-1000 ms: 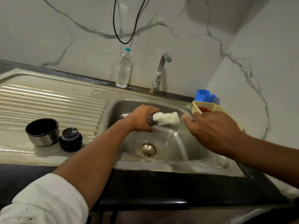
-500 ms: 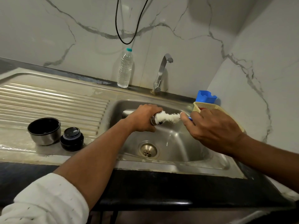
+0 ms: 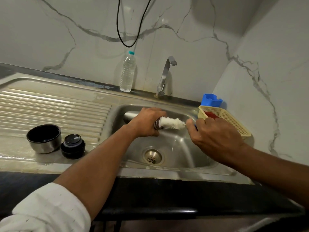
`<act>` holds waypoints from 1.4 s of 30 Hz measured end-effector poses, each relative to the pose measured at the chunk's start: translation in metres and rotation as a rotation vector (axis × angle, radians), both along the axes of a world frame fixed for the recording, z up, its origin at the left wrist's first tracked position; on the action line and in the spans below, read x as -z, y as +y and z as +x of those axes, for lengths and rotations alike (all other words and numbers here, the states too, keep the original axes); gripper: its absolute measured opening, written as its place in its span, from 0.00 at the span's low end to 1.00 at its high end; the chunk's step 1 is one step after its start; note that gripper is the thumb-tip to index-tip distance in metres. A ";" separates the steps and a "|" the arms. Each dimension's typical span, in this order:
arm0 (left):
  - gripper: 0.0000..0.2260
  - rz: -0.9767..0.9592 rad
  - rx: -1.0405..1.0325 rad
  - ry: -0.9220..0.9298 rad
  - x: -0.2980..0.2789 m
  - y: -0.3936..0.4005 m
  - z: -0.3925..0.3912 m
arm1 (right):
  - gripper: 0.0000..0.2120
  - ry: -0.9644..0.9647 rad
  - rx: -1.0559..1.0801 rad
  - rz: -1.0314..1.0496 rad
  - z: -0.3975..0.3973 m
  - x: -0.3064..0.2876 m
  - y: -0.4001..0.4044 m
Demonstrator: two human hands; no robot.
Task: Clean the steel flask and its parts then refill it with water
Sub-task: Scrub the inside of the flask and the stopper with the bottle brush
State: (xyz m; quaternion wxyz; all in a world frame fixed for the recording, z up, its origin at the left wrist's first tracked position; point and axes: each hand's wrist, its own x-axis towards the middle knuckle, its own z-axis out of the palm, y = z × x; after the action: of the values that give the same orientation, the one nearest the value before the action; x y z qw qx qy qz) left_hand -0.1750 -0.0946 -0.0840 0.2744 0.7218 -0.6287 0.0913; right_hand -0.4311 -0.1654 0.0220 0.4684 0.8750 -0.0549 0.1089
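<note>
My left hand (image 3: pixel 148 122) grips the steel flask (image 3: pixel 131 116), which lies sideways over the sink basin (image 3: pixel 177 148) with its mouth pointing right. A white bottle brush (image 3: pixel 171 123) sticks out of the mouth. Its blue handle is held in my right hand (image 3: pixel 215 135), just right of the bristles. On the ribbed draining board (image 3: pixel 55 104) at the left stand the flask's steel cup lid (image 3: pixel 44 138) and black stopper (image 3: pixel 73 146), side by side.
A clear water bottle (image 3: pixel 127 72) and the tap (image 3: pixel 164 76) stand behind the basin; no water runs. A yellow basket (image 3: pixel 229 119) and blue holder (image 3: pixel 211 99) sit at the basin's right rim against the wall. A black cable (image 3: pixel 128 22) hangs above.
The brush went deeper into the flask mouth half a second ago and now shows more bristles again, my right hand having drawn back to the right. My left hand holds steady.
</note>
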 end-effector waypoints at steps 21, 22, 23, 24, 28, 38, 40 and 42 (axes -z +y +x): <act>0.25 -0.049 0.024 0.227 0.003 0.002 0.009 | 0.09 0.100 0.285 0.169 -0.015 -0.051 0.029; 0.25 -0.041 0.030 0.235 0.004 0.001 0.009 | 0.09 0.095 0.312 0.181 -0.018 -0.053 0.029; 0.25 -0.040 0.035 0.249 0.006 0.000 0.009 | 0.09 0.086 0.321 0.204 -0.020 -0.054 0.028; 0.25 -0.045 0.038 0.267 0.007 0.000 0.010 | 0.09 0.080 0.327 0.221 -0.023 -0.055 0.028; 0.22 -0.070 0.052 0.353 0.008 0.005 0.012 | 0.07 0.102 0.346 0.236 -0.025 -0.056 0.031; 0.23 -0.164 -0.108 0.423 0.017 0.011 0.026 | 0.20 0.005 0.509 0.654 -0.031 -0.092 0.006; 0.20 -0.204 -0.119 0.473 0.014 0.008 0.024 | 0.19 -0.059 0.515 0.591 -0.033 -0.089 -0.005; 0.20 -0.225 -0.157 0.539 0.013 0.005 0.024 | 0.18 -0.103 0.501 0.591 -0.027 -0.077 -0.011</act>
State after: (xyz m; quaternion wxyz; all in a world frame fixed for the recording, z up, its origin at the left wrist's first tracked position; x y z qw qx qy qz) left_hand -0.1510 -0.0893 -0.0970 0.5016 0.7316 -0.4614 -0.0134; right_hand -0.4581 -0.1761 0.0991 0.2047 0.9252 -0.3193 0.0142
